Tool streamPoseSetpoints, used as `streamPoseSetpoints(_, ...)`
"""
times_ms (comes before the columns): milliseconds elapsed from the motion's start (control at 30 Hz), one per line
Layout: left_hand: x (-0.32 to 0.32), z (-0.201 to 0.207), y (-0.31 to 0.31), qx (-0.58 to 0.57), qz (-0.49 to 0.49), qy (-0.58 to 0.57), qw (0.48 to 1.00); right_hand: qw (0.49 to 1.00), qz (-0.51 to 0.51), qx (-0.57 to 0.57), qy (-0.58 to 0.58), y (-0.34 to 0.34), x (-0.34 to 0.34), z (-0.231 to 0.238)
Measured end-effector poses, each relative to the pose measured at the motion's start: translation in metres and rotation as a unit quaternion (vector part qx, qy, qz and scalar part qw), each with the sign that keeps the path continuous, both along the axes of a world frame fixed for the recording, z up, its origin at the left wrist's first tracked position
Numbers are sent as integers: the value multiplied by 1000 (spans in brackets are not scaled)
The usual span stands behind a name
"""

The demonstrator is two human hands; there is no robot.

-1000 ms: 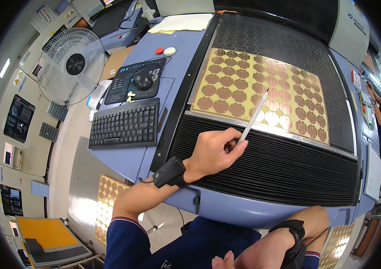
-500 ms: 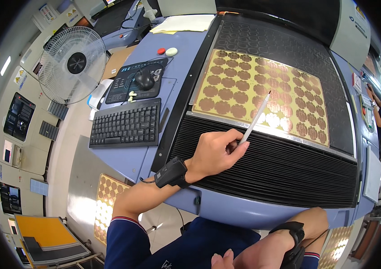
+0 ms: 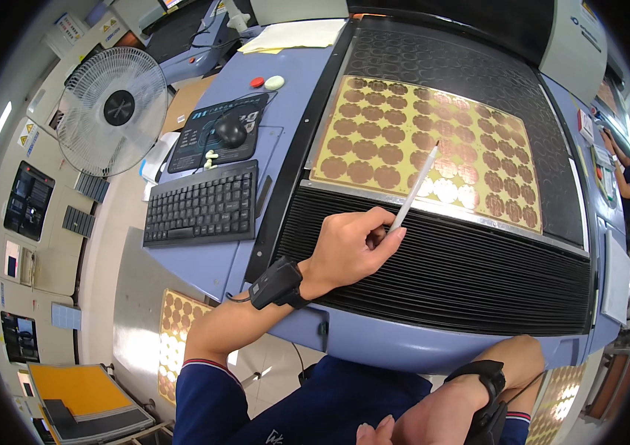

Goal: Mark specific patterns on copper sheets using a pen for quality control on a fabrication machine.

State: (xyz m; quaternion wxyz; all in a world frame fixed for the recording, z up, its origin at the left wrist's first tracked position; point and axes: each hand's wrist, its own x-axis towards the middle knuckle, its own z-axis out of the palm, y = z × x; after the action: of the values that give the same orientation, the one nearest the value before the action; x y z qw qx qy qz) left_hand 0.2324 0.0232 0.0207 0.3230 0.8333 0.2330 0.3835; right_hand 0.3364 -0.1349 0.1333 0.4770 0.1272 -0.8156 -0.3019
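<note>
My left hand (image 3: 352, 248) pinches a slim white pen (image 3: 417, 185) between thumb and fingers. Its dark pointed tip is over the middle of a yellow panel (image 3: 410, 150) covered with rows of round copper-coloured patches. I cannot tell whether the tip touches the panel. Below the hand is a ribbed black bellows cover (image 3: 448, 271). My right hand (image 3: 422, 429) is low at the bottom edge, in front of my dark blue shirt. A couple of its fingertips show; the frame edge cuts off the rest, and whatever it may hold is hidden.
To the left are a black keyboard (image 3: 200, 204), a mouse (image 3: 230, 130) on a mouse pad (image 3: 189, 152), and red (image 3: 257, 82) and pale green (image 3: 275, 82) buttons. A standing fan (image 3: 118, 107) is farther left. Another person's arm (image 3: 619, 163) appears at far right.
The whole view has shifted slightly up and left. The pen stays over about the same part of the panel, and both hands keep nearly the same pose.
</note>
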Motion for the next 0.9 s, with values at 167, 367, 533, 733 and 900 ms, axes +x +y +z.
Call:
streamPoseSetpoints(167,0,0,1,7,2,-3,1000,999,15,11,-33,4,1,1)
streamPoseSetpoints(367,1,-2,1,20,0,-7,1000,999,9,5,-33,4,0,1)
streamPoseSetpoints(533,-1,-1,1,22,2,0,1000,999,5,11,-36,3,-1,1)
streamPoseSetpoints(733,0,0,0,11,3,0,1000,1000,-11,7,-27,1,1,2)
streamPoseSetpoints(900,0,1,0,2,-1,13,1000,1000,-17,8,-5,0,0,1)
